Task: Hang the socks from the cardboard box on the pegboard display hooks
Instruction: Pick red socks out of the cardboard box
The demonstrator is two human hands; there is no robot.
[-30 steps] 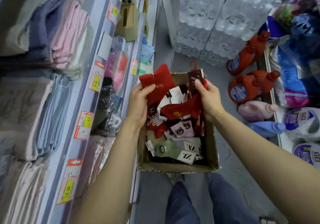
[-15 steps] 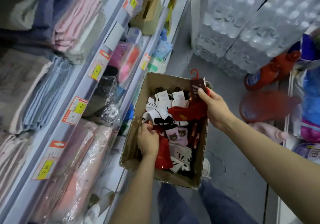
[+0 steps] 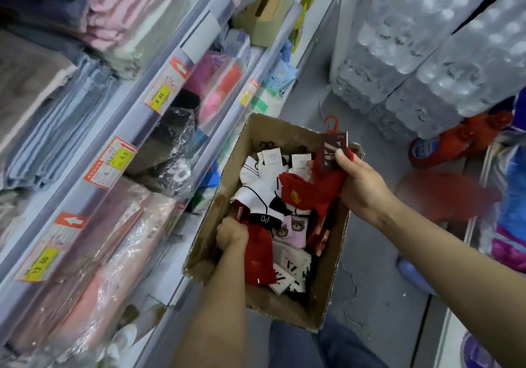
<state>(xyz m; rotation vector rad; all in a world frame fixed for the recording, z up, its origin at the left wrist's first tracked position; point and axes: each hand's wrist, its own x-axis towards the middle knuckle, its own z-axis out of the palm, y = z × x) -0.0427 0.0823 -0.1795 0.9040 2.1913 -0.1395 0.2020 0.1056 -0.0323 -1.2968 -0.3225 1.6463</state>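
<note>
Shelves of folded towels [image 3: 85, 63] run along the left, with shrink-wrapped water bottles [image 3: 444, 40] and red detergent jugs [image 3: 455, 140] on the floor to the right. The cardboard box [image 3: 327, 296] holds mixed socks (white, lilac with bears, red). The right hand [image 3: 361, 185] pinches a red sock pair [image 3: 313, 188] with carded hook above the box's far corner; the left hand [image 3: 232, 235] grips another red sock [image 3: 260, 253] inside.

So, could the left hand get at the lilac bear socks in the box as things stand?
Probably yes. The left hand is already inside the cardboard box, gripping a red sock right beside the lilac bear socks, which lie partly uncovered; it would need to let go first.
</note>
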